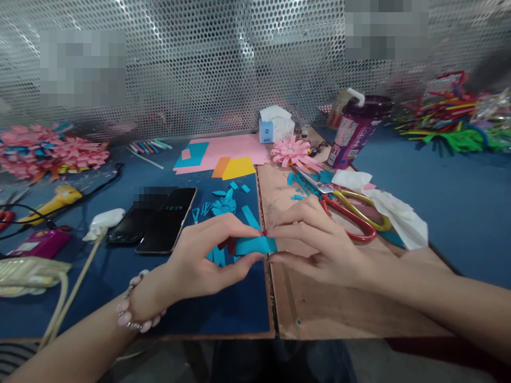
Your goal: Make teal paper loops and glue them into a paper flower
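A strip of blue paper point(255, 245) is pinched between both hands, low over the table's seam. My left hand point(211, 252), with a beaded bracelet point(136, 314) at the wrist, closes thumb and fingers on its left part. At its right end, the fingertips and thumb of my right hand point(315, 242) also grip it. Just beyond lie a blue paper flower point(224, 203) and small cut blue pieces point(219, 255). To the right, red-handled scissors point(351, 234) and yellow-handled scissors point(359, 199) rest overlapping beside crumpled white tissue point(399, 215).
Pink sheets point(235, 149) lie at the back near a tissue box point(275, 127) and a pink paper flower point(293, 153). A purple cup point(357, 133) stands back right. Phones point(167, 221), a charger point(106, 219) and a yellow glue gun point(56, 205) occupy the left. Perforated metal point(215, 69) rises behind.
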{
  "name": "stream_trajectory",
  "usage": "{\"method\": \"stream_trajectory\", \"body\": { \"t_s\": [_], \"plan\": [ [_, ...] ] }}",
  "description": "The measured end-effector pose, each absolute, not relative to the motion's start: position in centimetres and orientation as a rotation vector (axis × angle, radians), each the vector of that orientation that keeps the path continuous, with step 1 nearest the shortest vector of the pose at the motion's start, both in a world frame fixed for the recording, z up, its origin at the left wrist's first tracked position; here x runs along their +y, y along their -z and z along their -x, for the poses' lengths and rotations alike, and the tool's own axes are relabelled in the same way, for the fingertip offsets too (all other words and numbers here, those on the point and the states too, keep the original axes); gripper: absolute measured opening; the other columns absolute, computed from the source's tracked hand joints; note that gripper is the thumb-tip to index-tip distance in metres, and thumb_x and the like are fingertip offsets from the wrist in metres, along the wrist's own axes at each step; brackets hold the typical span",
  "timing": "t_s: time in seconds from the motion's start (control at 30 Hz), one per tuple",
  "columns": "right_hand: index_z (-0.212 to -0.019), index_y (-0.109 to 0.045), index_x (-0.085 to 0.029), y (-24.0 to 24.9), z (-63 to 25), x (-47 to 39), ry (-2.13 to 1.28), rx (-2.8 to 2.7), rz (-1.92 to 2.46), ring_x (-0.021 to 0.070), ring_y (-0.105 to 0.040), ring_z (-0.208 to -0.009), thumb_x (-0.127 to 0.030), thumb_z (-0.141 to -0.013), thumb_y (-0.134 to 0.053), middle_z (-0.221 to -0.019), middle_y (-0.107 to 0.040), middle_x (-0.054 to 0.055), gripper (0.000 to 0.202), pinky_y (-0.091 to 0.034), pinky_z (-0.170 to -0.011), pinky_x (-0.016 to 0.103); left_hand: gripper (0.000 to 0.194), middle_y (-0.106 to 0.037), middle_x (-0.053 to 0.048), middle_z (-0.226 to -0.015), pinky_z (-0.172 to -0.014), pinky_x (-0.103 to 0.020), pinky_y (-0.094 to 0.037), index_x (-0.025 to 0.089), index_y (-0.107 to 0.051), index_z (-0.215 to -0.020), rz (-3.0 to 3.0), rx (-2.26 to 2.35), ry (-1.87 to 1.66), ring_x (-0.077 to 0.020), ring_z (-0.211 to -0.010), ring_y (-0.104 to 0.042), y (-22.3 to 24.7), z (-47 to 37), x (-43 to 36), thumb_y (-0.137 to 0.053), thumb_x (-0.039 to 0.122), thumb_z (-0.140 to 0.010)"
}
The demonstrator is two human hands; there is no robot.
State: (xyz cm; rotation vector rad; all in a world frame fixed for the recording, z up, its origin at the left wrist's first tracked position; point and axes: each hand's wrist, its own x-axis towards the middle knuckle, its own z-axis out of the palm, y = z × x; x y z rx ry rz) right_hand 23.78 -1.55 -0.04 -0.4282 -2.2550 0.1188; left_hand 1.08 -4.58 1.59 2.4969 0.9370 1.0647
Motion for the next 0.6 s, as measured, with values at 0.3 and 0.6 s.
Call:
{"method": "stream_trajectory", "body": {
  "t_s": [0.3, 0.6],
  "plan": [
    [-0.104, -0.058, -0.019, 0.02, -23.59, -1.73, -0.092, -2.237, 0.43, 0.0184, -0.058, -0.086, -0.029, -0.083, -0.065, -0.091, -0.063, 0.005, 0.024, -0.045, -0.075, 0.035, 0.025, -0.066, -0.002, -0.079, -0.059, -0.024, -0.049, 0.019, -0.062, -0.1, -2.486, 0.929, -1.099, -0.0117, -0.064, -0.06, -1.6, -1.12, -4.64, -0.067, 0.015, -0.076],
    [-0.104, -0.058, -0.02, 0.01, -23.64, -1.79, -0.093, -2.236, 0.415, 0.0185, -0.059, -0.085, -0.02, -0.083, -0.061, -0.091, -0.063, 0.005, 0.021, -0.046, -0.072, 0.035, 0.024, -0.068, -0.002, -0.081, -0.06, -0.024, -0.05, 0.021, -0.061, -0.1, -2.489, 0.906, -1.093, -0.0123, -0.066, -0.06, -1.49, -0.99, -4.59, -0.067, 0.016, -0.077]
  ]
}}
